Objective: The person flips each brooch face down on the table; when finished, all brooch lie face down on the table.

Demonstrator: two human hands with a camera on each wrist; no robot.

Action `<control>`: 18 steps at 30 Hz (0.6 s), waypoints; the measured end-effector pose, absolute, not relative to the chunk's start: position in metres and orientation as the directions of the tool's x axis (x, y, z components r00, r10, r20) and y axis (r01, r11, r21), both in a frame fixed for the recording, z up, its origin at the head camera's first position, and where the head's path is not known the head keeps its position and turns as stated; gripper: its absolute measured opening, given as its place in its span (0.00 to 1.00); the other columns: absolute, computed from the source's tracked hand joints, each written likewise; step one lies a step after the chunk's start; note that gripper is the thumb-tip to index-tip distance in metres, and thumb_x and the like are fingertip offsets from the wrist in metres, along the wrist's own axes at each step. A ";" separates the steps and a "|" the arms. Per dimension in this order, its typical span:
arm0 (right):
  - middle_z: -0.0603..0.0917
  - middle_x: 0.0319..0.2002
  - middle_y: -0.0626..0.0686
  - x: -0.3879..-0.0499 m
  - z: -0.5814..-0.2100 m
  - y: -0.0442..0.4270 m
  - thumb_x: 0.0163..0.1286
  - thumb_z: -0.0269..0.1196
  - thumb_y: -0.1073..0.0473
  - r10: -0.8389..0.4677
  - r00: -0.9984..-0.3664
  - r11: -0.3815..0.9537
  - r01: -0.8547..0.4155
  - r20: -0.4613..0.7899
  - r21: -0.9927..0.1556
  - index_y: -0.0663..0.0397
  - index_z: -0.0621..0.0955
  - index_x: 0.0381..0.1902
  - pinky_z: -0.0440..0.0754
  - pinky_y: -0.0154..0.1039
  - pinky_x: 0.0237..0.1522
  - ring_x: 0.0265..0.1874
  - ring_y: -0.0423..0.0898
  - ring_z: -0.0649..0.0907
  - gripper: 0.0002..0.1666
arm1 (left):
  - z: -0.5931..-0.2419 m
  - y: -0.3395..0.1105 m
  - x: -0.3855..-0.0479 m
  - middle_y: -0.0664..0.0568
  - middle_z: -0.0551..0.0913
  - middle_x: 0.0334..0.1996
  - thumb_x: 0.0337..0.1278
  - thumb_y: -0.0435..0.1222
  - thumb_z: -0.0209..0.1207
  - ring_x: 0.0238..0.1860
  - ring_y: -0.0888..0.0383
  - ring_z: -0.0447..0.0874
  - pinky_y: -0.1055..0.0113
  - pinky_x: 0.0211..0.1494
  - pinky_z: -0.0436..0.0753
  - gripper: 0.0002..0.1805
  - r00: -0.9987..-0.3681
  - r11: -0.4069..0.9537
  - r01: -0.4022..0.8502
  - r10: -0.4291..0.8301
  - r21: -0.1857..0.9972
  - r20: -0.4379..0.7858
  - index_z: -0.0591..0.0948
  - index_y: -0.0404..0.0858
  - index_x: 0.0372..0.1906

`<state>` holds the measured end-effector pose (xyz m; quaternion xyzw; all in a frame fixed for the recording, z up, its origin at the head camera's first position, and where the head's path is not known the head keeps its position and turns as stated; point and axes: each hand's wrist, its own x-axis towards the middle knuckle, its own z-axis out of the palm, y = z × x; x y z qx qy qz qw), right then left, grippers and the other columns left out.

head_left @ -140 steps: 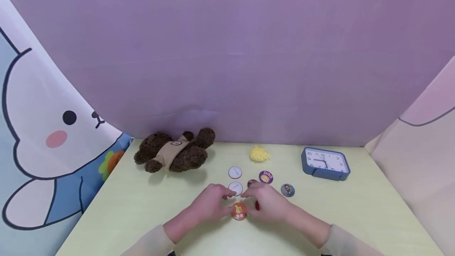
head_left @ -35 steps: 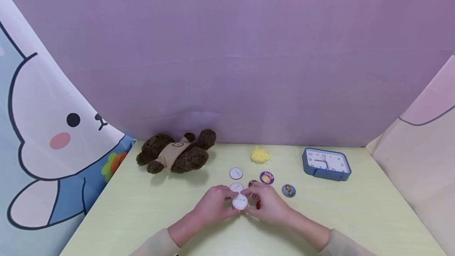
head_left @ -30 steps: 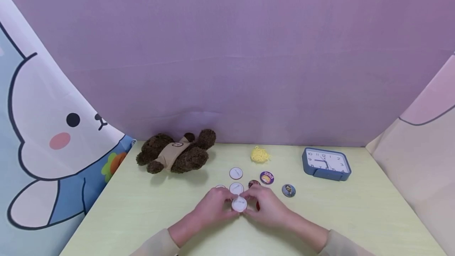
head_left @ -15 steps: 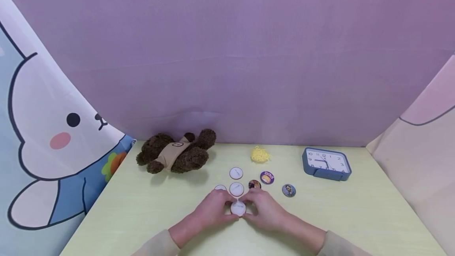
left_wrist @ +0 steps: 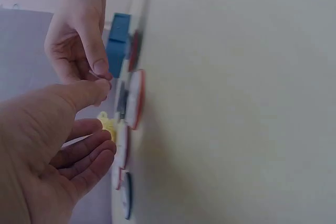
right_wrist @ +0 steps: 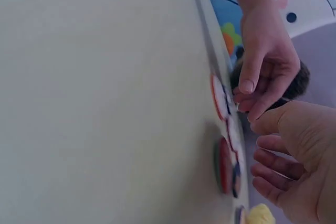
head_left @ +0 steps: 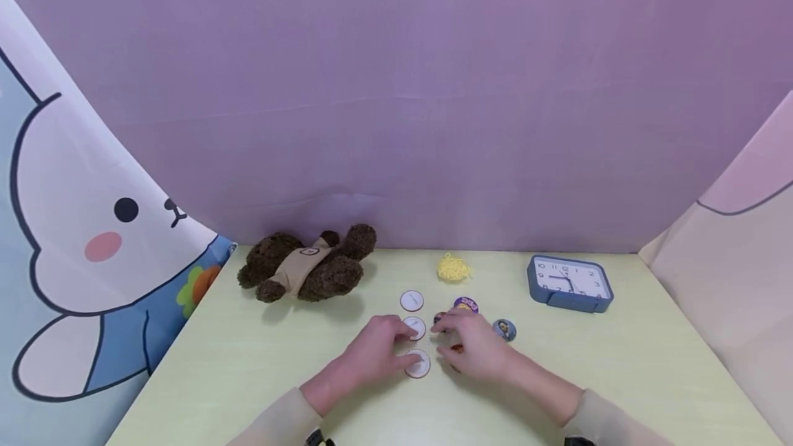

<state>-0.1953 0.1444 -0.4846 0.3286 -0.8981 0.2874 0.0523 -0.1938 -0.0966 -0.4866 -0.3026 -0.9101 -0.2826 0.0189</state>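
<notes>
A round pin badge (head_left: 418,365) with an orange-red rim lies white pin side up on the table. My left hand (head_left: 374,353) is beside it, thumb over its left edge, holding nothing. To the right, my right hand (head_left: 476,349) hovers with loosely bent fingers and grips nothing; a reddish badge (head_left: 457,349) lies partly hidden under it. Farther back are two more white-backed badges, a middle badge (head_left: 416,326) near my left fingertips and a rear badge (head_left: 411,301). In the right wrist view, the fingers of both hands stand above the row of badges.
Picture-side-up badges lie right of centre: a purple badge (head_left: 467,304), a dark patterned badge (head_left: 439,320) and a portrait badge (head_left: 504,330). Behind them sit a yellow yarn bundle (head_left: 453,268), a blue clock (head_left: 570,283) and a brown plush bear (head_left: 308,266). A purple curtain (head_left: 396,102) closes the back.
The front badge showed its orange face earliest, then both hands held it white side up and lowered it to the table. Now the hands have let go, and the right hand has moved right.
</notes>
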 end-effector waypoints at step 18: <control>0.92 0.37 0.52 -0.225 -0.476 0.171 0.66 0.71 0.69 -0.499 -0.838 0.670 -0.534 0.220 -0.515 0.57 0.90 0.41 0.87 0.34 0.38 0.33 0.40 0.86 0.07 | -0.486 -0.050 -0.231 0.49 0.91 0.38 0.56 0.37 0.77 0.35 0.62 0.83 0.76 0.39 0.80 0.18 -0.855 0.708 0.512 0.475 0.487 0.209 0.91 0.37 0.51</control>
